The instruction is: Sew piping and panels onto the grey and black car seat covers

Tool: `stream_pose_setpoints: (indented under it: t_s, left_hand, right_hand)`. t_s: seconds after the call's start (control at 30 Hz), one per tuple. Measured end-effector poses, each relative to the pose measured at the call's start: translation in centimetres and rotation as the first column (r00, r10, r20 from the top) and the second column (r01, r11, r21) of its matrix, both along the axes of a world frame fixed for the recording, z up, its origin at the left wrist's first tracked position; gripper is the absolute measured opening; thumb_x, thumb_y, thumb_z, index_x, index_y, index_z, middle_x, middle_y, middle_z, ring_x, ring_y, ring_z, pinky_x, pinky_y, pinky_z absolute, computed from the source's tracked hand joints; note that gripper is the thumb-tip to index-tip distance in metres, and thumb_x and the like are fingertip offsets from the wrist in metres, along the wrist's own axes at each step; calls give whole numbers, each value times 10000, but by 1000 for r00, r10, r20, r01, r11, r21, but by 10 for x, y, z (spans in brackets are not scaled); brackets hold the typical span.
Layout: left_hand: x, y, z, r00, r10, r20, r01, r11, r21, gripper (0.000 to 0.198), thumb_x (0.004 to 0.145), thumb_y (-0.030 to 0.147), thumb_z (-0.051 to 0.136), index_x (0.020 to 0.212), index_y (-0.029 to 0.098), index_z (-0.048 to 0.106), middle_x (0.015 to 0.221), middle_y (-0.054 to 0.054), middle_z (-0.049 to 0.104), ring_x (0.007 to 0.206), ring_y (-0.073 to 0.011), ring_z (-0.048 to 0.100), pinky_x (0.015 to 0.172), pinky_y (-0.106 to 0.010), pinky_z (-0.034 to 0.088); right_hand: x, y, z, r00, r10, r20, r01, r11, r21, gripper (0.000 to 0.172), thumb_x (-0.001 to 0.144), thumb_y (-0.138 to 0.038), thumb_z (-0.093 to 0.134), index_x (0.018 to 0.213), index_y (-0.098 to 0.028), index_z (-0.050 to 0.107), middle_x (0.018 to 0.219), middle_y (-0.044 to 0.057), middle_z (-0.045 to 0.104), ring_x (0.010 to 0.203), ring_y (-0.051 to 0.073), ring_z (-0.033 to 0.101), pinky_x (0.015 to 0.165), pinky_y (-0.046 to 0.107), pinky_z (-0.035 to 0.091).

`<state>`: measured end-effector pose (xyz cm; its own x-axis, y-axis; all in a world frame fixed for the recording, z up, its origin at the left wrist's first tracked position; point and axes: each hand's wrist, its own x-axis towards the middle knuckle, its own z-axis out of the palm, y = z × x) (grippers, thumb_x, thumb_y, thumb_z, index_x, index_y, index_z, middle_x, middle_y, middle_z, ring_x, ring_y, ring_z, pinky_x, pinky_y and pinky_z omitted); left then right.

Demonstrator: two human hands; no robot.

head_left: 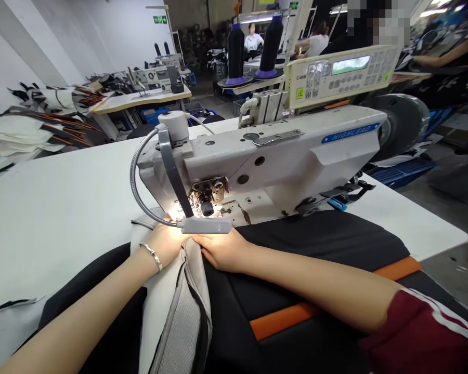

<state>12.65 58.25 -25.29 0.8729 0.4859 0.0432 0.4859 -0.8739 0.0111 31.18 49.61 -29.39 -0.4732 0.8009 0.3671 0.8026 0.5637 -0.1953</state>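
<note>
A sewing machine (288,156) stands in front of me, its lamp (206,225) lit over the needle area. Just behind that lamp lies my left hand (167,244), on the pale fabric edge; the lamp and glare hide its fingers. To its right, my right hand (228,249) is closed at the edge of the black fabric panel (281,280), thumb toward the needle area. Two orange strips (284,320) cross this panel. Between my forearms a grey mesh strip (183,317) hangs toward me, folded and joined to the pale fabric. The needle itself is hidden.
The white table (62,208) extends left and right of the machine. Black thread cones (236,54) and a control panel (343,72) stand behind it. Stacked fabric pieces (54,114) lie at far left. Other people work in the background, one arm (448,54) at right.
</note>
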Motion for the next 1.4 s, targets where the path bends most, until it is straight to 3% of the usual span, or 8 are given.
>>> stream_pose_setpoints:
  t_s: [0.23,0.43,0.53,0.77,0.97,1.17,1.4]
  left_hand:
    - [6,5,5,998,-31,-46,35,994,99,426,785,18,438,1025,221,725,867,-57,738,841,-232,659,794,-385,494]
    - [3,5,7,997,-8,-71,20,984,179,317,814,64,438,645,185,678,713,-62,685,685,-199,608,722,-354,492]
    - [2,5,6,998,-40,-48,48,983,178,310,786,36,453,595,182,647,674,-51,657,694,-196,607,733,-340,485]
    - [6,6,6,999,-36,-39,42,986,161,293,760,7,465,631,180,664,690,-47,664,742,-201,632,786,-340,475]
    - [9,4,8,997,9,-70,-1,994,112,339,757,-5,460,775,196,732,733,-51,689,813,-218,647,886,-375,455]
    - [9,1,8,986,42,-163,-30,997,77,444,778,8,447,922,278,768,816,-48,725,833,-231,647,848,-390,445]
    - [9,1,6,993,26,-113,-16,996,87,404,794,29,453,887,258,773,822,-52,720,774,-213,627,783,-366,451]
  right_hand:
    - [3,4,8,1000,1,20,0,1000,-30,332,920,-260,450,1170,-159,643,1221,95,657,1154,265,549,983,415,435]
    - [4,5,0,1000,9,-6,-9,1000,10,332,909,-261,474,1174,-169,650,1207,94,661,1191,271,534,1021,430,411]
    - [4,5,0,1000,24,-19,-23,998,51,340,911,-245,455,1178,-160,647,1202,93,663,1193,267,532,1040,430,400]
    - [3,9,9,999,30,-37,-28,998,54,290,881,-210,490,1114,-168,656,1166,101,658,1112,228,558,1011,364,421]
    - [1,9,14,1000,-4,-18,5,1000,11,263,897,-215,484,1093,-171,654,1093,102,669,1054,226,573,974,361,424]
    - [-1,5,8,999,-37,22,36,999,19,281,902,-217,478,1079,-156,687,1079,115,679,1090,255,561,1002,420,399]
    - [-1,5,9,999,-50,12,50,999,-2,293,886,-217,506,1122,-154,669,1097,119,670,1142,257,544,1013,420,391]
